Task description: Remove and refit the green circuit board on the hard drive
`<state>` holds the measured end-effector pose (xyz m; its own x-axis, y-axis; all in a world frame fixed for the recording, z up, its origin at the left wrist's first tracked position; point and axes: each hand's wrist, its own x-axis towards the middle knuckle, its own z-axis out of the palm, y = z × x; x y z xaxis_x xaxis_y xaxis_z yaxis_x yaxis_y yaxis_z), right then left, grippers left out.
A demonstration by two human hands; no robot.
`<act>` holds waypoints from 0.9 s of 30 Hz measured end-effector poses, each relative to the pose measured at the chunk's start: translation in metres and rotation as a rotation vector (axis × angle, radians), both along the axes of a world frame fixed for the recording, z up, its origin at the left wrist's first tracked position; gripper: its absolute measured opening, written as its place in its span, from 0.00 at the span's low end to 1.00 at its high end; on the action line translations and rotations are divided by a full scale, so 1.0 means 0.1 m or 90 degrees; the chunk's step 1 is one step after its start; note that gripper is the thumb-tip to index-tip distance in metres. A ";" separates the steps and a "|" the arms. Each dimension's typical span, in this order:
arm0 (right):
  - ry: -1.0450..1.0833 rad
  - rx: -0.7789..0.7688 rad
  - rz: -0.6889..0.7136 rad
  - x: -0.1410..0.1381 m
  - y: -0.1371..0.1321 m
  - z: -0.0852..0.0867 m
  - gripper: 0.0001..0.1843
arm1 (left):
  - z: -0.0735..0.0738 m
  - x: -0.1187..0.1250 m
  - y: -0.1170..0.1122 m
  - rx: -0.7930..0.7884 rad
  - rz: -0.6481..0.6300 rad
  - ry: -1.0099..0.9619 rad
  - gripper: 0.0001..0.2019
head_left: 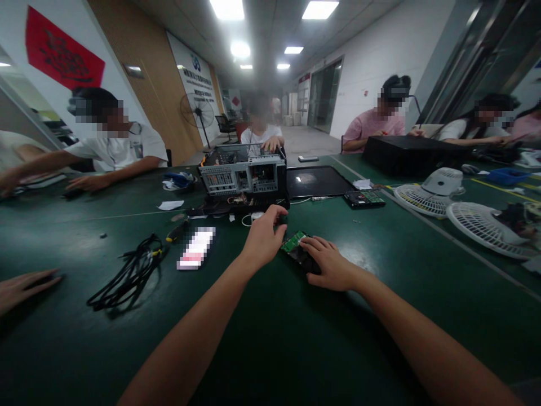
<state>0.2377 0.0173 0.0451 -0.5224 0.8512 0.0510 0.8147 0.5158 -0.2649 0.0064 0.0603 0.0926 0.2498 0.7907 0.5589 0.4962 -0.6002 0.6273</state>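
A hard drive (292, 243) lies tilted on the green table in front of me, its green circuit board facing up. My right hand (332, 264) grips it from the right, fingers over the top and thumb along the near side, so part of it is covered. Just left of the drive, my left hand (264, 238) is raised with curled fingers, the thumb apart from the index finger. Between those fingertips is a dark patch; no held object can be made out. Beyond both hands stands an opened computer case (243, 177), with a co-worker's hand (273, 145) on its top.
To the left lie a black cable bundle (131, 273), a screwdriver (177, 231) and a phone (196, 248). Another person's hand (27, 288) rests at the left edge. A second drive (364, 198), a black panel (319, 181) and white fans (426, 194) sit farther right.
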 end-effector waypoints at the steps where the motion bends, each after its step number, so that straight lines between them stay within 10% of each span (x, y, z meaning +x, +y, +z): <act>1: 0.001 -0.008 0.002 0.01 0.00 0.02 0.49 | 0.02 -0.01 -0.01 -0.014 -0.020 -0.005 0.16; 14: 0.144 0.096 -0.014 0.12 0.13 -0.02 0.25 | 0.08 -0.03 -0.06 -0.084 -0.102 -0.011 0.13; 20: 0.120 0.233 -0.329 0.73 0.56 -0.30 0.21 | 0.14 -0.05 -0.09 -0.108 -0.126 -0.001 0.13; 27: -0.068 0.160 -0.590 1.35 0.79 -0.50 0.26 | 0.14 -0.04 -0.10 -0.106 -0.143 0.006 0.12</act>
<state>0.3728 0.0961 -0.0046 0.3391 0.8986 0.2784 0.9401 -0.3129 -0.1352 0.0020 0.0503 0.1065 0.4345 0.7953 0.4228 0.3687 -0.5853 0.7221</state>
